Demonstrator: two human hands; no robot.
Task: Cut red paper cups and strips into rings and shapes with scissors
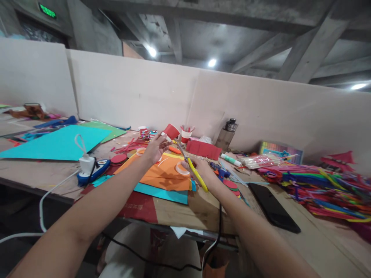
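Observation:
A red paper cup (172, 132) with a white band is gripped in my left hand (156, 147), tilted above the table. My right hand (202, 170) is closed round yellow-handled scissors (197, 175), whose blades point up and left toward the cup. Beneath both hands lie orange paper sheets (162, 177) over a turquoise sheet (165, 194). A white ring (182, 169), perhaps cut from a cup or a tape roll, rests on the orange paper by my right hand. Just behind, another red and white cup (186, 136) stands upright with sticks in it.
At left are a large turquoise sheet (58, 143) and a power strip (94, 172) with a white charger. A black phone (274, 206), colourful pipe cleaners (321, 189) and a marker box (281, 150) lie on the right. A bottle (226, 135) stands by the white partition (139, 88).

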